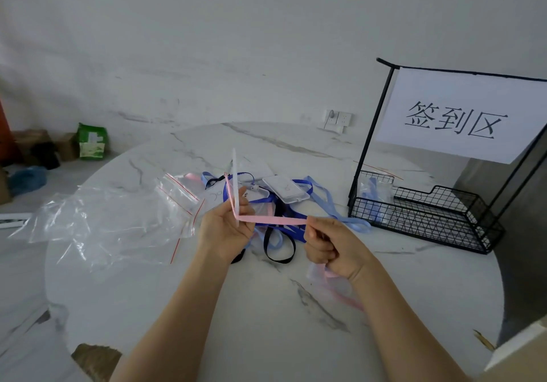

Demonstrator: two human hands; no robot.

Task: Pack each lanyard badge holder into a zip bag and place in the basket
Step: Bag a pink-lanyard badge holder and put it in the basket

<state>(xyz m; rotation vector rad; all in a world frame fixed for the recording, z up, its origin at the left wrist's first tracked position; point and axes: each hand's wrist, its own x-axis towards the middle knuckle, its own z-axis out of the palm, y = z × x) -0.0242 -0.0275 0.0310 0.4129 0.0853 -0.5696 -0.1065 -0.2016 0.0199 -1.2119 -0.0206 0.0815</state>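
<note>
My left hand [226,232] holds a clear badge holder [236,183] upright and edge-on, with its pink lanyard [275,220] wrapped against it. My right hand [331,247] pinches the pink strap and pulls it taut to the right; the loose end trails below my wrist. Behind my hands lies a tangle of blue, light-blue and black lanyards [284,233] with another badge holder [285,193]. Clear zip bags [118,221] with red seal lines lie at the left. The black wire basket [429,218] stands at the right with a bagged item inside.
A white paper sign [455,118] hangs from the basket's tall black frame. The round marble table [266,307] ends close on the left and right. Boxes and a green packet [91,141] sit on the floor at the far left. A cardboard corner shows at bottom right.
</note>
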